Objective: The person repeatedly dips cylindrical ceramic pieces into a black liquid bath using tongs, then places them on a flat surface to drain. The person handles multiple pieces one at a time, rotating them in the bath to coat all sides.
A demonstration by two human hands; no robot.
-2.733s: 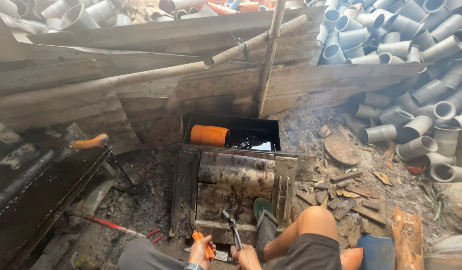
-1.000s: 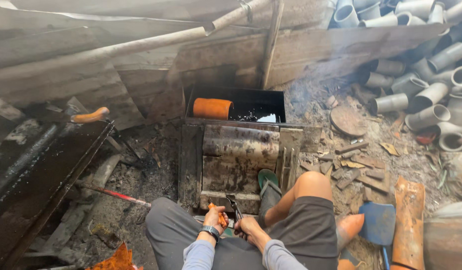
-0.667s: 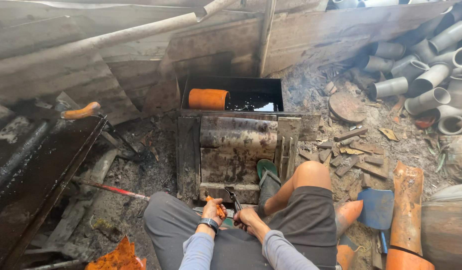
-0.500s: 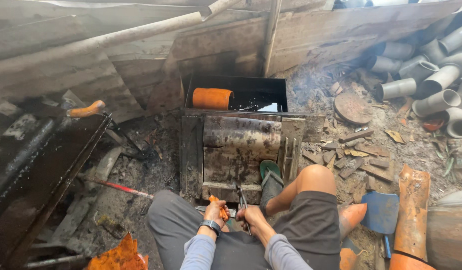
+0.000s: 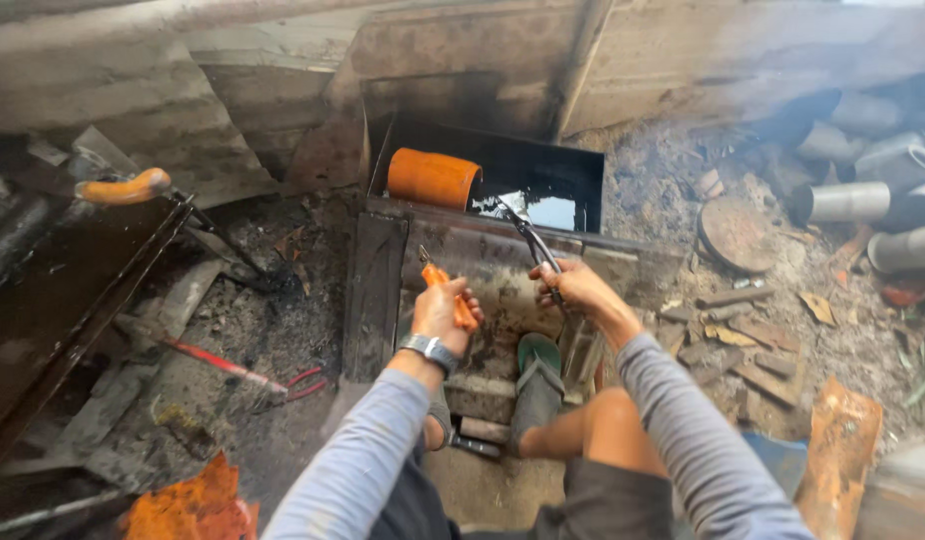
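Observation:
My left hand [image 5: 441, 312], with a watch on the wrist, is shut on orange-handled pliers [image 5: 449, 292] pointing up and away. My right hand [image 5: 575, 290] is shut on long dark metal tongs [image 5: 531, 240] whose tips reach toward a black tank [image 5: 543, 165] of dark liquid. An orange pipe piece [image 5: 433, 178] lies at the tank's left end. Both hands are raised over a rusty metal plate [image 5: 493, 265] in front of the tank. My bare knee [image 5: 608, 430] and a green sandal [image 5: 536, 372] are below the hands.
Red-handled pliers [image 5: 245, 372] lie on the dirt at left. An orange-handled tool [image 5: 123, 187] rests on a dark bench [image 5: 53, 300]. Grey pipe pieces [image 5: 851, 200] pile up at right, with wood scraps [image 5: 753, 350] and an orange slab [image 5: 835, 455].
Both hands have lifted from my lap and stretched forward toward the tank, carrying the pliers and tongs. The camera has moved closer to the tank.

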